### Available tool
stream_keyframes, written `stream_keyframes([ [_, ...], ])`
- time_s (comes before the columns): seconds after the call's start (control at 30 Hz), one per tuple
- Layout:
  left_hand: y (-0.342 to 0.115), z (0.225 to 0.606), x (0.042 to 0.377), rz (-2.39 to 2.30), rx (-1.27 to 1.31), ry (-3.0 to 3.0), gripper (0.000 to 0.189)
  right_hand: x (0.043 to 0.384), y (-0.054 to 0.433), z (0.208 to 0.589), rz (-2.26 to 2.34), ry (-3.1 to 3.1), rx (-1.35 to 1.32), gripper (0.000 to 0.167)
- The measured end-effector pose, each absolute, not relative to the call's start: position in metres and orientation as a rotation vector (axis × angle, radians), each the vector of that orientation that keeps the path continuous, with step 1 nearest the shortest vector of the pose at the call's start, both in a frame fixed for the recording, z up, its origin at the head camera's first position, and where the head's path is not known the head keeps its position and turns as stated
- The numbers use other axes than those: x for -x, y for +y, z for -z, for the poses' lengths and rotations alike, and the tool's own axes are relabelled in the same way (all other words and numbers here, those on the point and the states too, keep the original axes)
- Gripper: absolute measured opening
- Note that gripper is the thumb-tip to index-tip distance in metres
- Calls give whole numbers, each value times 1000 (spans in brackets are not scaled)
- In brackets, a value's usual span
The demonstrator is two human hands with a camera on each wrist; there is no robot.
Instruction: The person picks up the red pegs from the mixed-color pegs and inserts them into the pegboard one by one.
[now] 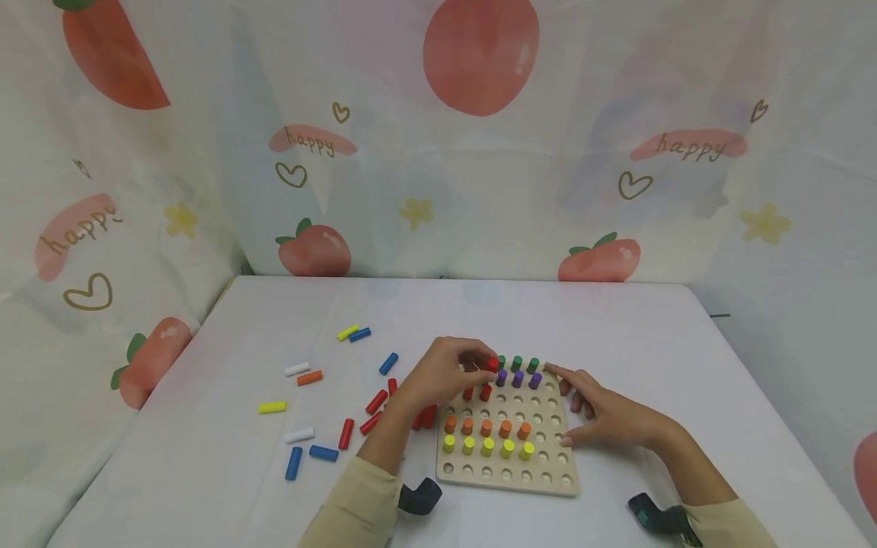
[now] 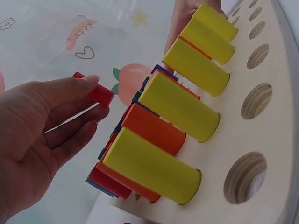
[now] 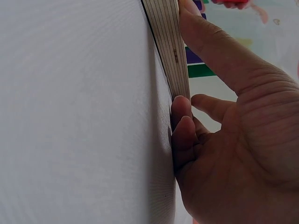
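My left hand pinches a red peg between thumb and fingertips, above the far left part of a wooden pegboard. Two red pegs stand in the board below that hand. My right hand lies along the board's right side, index finger at the far corner and thumb on the nearer edge. In the right wrist view its other fingertips touch the layered side edge. Upright in rows are green pegs, purple pegs, orange pegs and yellow pegs.
Loose pegs are scattered on the white table left of the board: several red pegs, blue pegs, white pegs, yellow pegs and an orange peg. A printed curtain hangs behind the table.
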State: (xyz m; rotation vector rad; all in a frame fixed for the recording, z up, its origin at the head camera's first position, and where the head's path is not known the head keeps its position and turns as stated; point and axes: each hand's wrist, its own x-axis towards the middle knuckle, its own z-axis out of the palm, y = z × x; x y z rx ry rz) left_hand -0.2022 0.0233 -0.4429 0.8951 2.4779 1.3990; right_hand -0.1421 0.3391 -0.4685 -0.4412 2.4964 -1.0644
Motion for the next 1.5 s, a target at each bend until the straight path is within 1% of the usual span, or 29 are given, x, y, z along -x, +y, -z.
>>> stream_keyframes([
  [0.4, 31, 450, 203, -1432, -956, 2424, 22, 143, 337, 467, 1065, 2497, 433, 107],
  [0.73, 36, 453, 197, -1375, -901, 2393, 20, 142, 338, 467, 1080, 2485, 455, 106],
  [1.17, 39, 458, 193, -1291, -927, 2379, 26, 143, 339, 469, 1080, 2483, 475, 106],
  [1.5, 41, 461, 195, -1228, -918, 2429, 25, 143, 341, 469, 1084, 2489, 498, 105],
])
